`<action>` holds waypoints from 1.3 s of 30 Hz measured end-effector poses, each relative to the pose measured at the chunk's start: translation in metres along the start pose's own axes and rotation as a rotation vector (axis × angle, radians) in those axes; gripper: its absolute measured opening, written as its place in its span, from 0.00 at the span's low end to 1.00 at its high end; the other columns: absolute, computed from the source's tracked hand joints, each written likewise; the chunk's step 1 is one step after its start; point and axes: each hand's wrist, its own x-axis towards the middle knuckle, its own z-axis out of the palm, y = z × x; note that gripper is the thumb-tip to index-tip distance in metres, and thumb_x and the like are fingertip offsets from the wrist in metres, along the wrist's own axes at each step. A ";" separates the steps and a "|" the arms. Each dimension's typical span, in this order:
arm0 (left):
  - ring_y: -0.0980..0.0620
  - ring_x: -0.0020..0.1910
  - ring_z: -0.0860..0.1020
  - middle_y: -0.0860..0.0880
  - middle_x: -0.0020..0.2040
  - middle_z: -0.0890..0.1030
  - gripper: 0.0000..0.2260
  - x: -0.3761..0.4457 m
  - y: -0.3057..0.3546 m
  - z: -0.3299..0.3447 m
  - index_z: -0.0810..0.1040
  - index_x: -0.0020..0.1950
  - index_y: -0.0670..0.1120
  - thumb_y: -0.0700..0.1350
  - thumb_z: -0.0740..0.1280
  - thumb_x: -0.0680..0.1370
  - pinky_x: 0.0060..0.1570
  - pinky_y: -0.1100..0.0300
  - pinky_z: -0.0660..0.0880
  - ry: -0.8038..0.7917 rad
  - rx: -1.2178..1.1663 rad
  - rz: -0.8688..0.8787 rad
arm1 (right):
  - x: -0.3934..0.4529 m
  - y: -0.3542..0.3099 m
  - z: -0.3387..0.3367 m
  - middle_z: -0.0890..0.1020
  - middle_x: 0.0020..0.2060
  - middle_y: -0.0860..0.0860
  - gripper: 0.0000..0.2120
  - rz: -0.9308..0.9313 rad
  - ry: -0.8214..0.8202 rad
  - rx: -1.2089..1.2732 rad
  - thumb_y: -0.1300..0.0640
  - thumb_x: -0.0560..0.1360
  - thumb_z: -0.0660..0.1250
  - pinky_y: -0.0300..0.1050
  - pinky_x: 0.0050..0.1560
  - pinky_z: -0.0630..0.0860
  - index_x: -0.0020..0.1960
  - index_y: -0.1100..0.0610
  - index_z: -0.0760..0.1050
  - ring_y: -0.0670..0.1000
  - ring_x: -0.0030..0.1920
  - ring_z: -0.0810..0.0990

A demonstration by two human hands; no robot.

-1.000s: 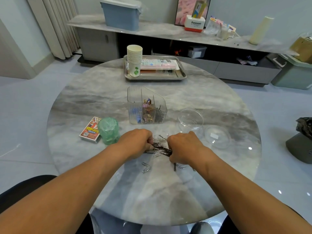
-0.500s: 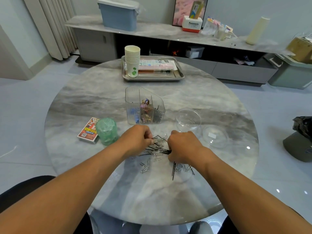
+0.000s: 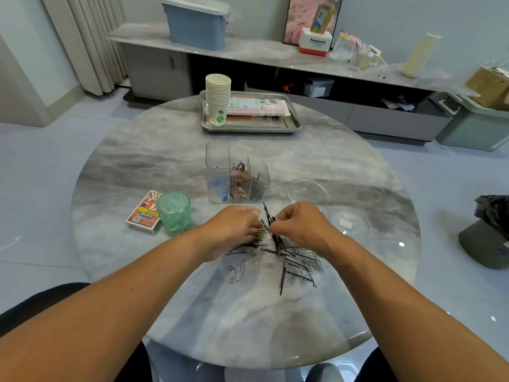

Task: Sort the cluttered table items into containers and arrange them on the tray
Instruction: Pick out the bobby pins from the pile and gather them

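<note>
Right hand point(image 3: 298, 226) now lifted, fingers point(image 3: 281, 220) pinching black hairpin bundle point(image 3: 271, 224), left hand point(image 3: 234, 230) fingers curled on pile point(image 3: 278, 255)

left hand point(image 3: 237, 230) fingers down, right hand point(image 3: 298, 226) fingers pinched

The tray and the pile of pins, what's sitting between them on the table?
In the head view, a clear divided organizer stands between the tray and the pile of pins. It already holds some clips and pins. The marble on either side of it is bare.
</note>
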 end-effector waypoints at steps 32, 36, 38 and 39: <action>0.52 0.39 0.78 0.41 0.44 0.81 0.16 -0.007 -0.001 -0.002 0.71 0.70 0.31 0.29 0.61 0.82 0.39 0.65 0.80 -0.277 -0.276 -0.139 | -0.001 -0.007 -0.010 0.86 0.43 0.58 0.10 0.077 -0.107 0.558 0.61 0.76 0.75 0.38 0.34 0.81 0.54 0.63 0.79 0.48 0.36 0.85; 0.53 0.39 0.78 0.41 0.45 0.81 0.16 -0.010 -0.001 0.000 0.71 0.70 0.30 0.30 0.60 0.82 0.39 0.66 0.79 -0.330 -0.229 -0.153 | -0.002 -0.007 -0.003 0.86 0.37 0.54 0.06 0.015 -0.107 0.453 0.63 0.74 0.76 0.36 0.32 0.78 0.50 0.61 0.82 0.46 0.35 0.84; 0.53 0.38 0.78 0.42 0.45 0.80 0.16 -0.011 -0.001 0.000 0.71 0.70 0.31 0.30 0.60 0.82 0.38 0.66 0.79 -0.348 -0.240 -0.168 | -0.001 -0.008 0.000 0.84 0.31 0.51 0.02 -0.009 -0.085 0.425 0.65 0.75 0.75 0.34 0.31 0.76 0.46 0.60 0.83 0.44 0.31 0.81; 0.53 0.38 0.78 0.42 0.45 0.80 0.15 -0.011 0.000 -0.001 0.71 0.70 0.31 0.30 0.60 0.83 0.38 0.66 0.79 -0.361 -0.247 -0.173 | -0.001 -0.008 0.000 0.83 0.31 0.50 0.02 -0.016 -0.080 0.409 0.64 0.75 0.75 0.34 0.30 0.75 0.47 0.60 0.84 0.43 0.30 0.80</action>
